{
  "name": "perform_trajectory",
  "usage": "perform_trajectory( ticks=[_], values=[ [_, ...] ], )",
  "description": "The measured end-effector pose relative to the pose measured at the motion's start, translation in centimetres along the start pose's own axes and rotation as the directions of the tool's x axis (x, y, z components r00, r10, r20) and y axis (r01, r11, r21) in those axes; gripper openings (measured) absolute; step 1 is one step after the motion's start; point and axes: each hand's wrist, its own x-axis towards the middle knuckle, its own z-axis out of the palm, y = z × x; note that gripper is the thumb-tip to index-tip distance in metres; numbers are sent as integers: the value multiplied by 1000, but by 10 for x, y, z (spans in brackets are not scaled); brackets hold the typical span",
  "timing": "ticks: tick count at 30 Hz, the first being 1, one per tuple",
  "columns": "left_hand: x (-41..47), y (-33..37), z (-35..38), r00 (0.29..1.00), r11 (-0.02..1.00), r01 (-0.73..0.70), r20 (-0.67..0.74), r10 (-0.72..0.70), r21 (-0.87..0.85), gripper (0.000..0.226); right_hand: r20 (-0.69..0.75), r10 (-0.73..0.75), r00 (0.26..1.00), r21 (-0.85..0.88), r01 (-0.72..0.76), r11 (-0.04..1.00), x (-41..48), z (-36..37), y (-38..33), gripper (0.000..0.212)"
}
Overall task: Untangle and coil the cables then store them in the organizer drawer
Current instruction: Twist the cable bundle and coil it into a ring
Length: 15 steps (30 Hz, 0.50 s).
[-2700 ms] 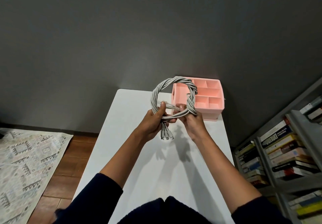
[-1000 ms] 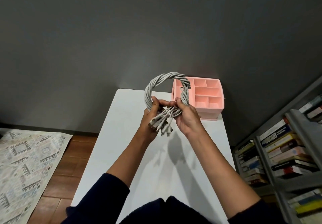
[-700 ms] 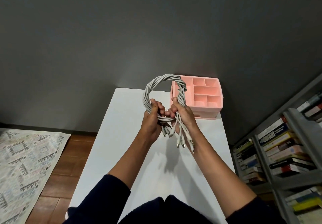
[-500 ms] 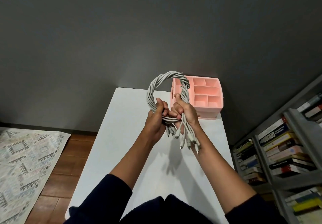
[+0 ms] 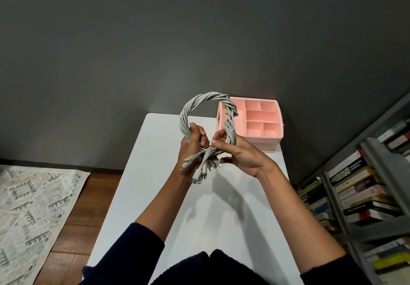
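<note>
Both hands (image 5: 224, 149) grip the coiled cables (image 5: 207, 116) (connectors dangling).

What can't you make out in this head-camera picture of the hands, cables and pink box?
Head view, cable coil: strands twist together, so their number is uncountable.
Head view, plug ends: motion blur hides their type.
Head view, pink organizer: its left side is hidden behind the coil.
Head view, books: most titles too small; the right edge cuts some off.
</note>
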Motion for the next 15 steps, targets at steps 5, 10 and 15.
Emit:
perform_trajectory(
  ticks=[5, 10, 15],
  values=[
    [-5, 7, 3, 999, 1000, 3, 41, -3, 6, 42, -15, -38, 999, 83, 39, 996, 0, 2, 2, 13],
    [-1, 6, 1, 995, 994, 93, 41, -91, -62, 43, -190, -79, 979, 183, 114, 977, 4, 10, 4, 13],
    [-4, 7, 0, 983, 908, 184, 88, -163, -377, 73, -346, -86, 934, 238, 176, 955, 6, 11, 7, 16]
  ],
)
